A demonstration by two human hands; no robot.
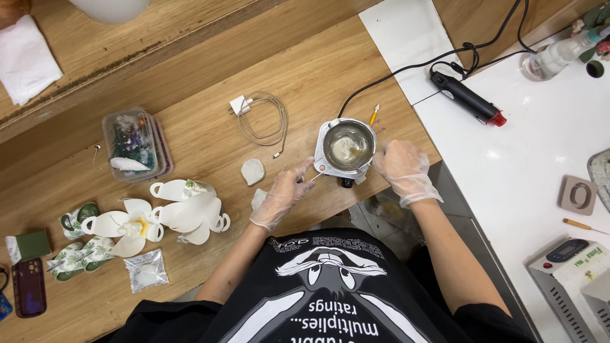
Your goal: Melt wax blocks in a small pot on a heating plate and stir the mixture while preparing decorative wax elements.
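Wax point(344, 150) in the pot point(349, 146) at the counter's right edge was only partly melted; the left hand point(284, 194) pinched a stick point(319, 175), and the right hand point(401, 166) gripped the pot's side.

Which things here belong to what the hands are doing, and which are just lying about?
In use: small metal melting pot; thin stick in the left hand; right hand steadying the pot.

Lying about: charger and cable; black heat tool; white cups; plastic box; spray bottle.
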